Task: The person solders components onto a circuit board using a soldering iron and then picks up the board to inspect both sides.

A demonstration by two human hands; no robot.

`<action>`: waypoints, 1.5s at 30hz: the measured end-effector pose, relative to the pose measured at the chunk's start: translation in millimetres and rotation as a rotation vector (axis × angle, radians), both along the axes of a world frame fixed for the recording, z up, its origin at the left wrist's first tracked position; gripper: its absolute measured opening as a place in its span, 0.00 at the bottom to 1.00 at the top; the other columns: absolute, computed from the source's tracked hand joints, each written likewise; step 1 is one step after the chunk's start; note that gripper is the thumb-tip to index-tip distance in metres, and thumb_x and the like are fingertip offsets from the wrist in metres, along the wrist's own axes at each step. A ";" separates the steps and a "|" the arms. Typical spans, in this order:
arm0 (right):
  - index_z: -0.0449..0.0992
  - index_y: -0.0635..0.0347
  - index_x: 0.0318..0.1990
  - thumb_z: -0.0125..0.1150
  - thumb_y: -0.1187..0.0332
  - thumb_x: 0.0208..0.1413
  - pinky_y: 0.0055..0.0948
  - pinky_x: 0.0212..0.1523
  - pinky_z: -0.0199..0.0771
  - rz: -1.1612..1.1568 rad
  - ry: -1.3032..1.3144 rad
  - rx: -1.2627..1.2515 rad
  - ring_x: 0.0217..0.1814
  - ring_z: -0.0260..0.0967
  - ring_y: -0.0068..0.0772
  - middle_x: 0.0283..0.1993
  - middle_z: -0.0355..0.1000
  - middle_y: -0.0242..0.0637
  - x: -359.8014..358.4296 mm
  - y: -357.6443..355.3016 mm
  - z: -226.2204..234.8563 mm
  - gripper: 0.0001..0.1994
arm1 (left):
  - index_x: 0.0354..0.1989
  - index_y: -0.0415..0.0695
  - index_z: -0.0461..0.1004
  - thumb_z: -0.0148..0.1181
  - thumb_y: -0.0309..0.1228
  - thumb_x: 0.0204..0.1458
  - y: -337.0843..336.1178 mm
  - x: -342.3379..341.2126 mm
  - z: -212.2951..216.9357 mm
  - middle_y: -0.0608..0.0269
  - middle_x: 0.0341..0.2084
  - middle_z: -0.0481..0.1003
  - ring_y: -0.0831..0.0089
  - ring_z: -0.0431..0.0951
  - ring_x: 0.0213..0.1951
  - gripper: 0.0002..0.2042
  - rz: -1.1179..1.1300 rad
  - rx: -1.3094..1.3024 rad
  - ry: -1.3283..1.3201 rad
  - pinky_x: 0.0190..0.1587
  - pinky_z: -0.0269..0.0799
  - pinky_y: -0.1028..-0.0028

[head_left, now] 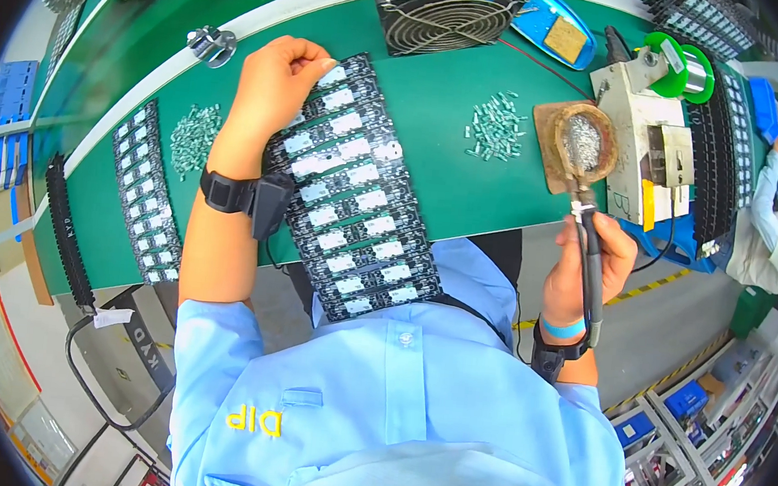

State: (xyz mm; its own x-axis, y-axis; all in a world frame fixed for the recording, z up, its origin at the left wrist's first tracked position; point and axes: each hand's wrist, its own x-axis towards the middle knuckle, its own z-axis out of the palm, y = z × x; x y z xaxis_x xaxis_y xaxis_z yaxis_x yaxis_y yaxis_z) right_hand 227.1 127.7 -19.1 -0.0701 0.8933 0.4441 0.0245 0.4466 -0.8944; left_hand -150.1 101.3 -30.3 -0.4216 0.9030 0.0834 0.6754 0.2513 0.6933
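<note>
In front of me a long black circuit board panel (358,175) with rows of white patches slopes from the bench toward my body. My left hand (278,81) is at its far left corner, thumb and fingers pinched together; what lies between them is hidden. My right hand (596,261) grips a soldering iron (588,270) by its dark handle. The iron's tip end reaches into a round cleaner cup (585,142) full of silvery shavings, which stands on a brown base. A pile of small pale green parts (496,126) lies between the panel and the cup.
On the left are another pile of small parts (195,138) and a second panel (147,189). A fan (450,26) and a blue tray (556,26) with a yellow sponge stand at the back. Right of the cup is a metal unit (644,136) with a green solder spool (682,70).
</note>
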 end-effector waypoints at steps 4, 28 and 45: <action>0.72 0.64 0.48 0.65 0.85 0.50 0.24 0.45 0.75 0.349 -0.247 0.030 0.43 0.75 0.26 0.43 0.75 0.40 -38.3 8.3 13.6 0.18 | 0.34 0.38 0.80 0.68 0.32 0.49 0.2 1.7 2.2 0.58 0.27 0.78 0.71 0.77 0.27 0.09 0.007 -0.017 0.029 0.33 0.72 0.73; 0.74 0.64 0.45 0.65 0.80 0.52 0.19 0.41 0.75 0.609 -0.239 -0.247 0.41 0.75 0.18 0.38 0.79 0.38 -152.3 34.7 -5.5 0.13 | 0.32 0.37 0.79 0.67 0.27 0.51 0.4 7.8 5.3 0.66 0.25 0.73 0.81 0.69 0.25 0.06 0.008 -0.010 0.037 0.30 0.67 0.79; 0.75 0.62 0.41 0.68 0.78 0.48 0.20 0.33 0.73 0.504 -0.070 -0.294 0.32 0.75 0.17 0.31 0.78 0.35 -153.2 34.9 -18.6 0.12 | 0.30 0.39 0.80 0.67 0.29 0.48 1.3 8.5 4.4 0.60 0.23 0.73 0.71 0.72 0.23 0.06 0.012 0.028 0.030 0.29 0.70 0.71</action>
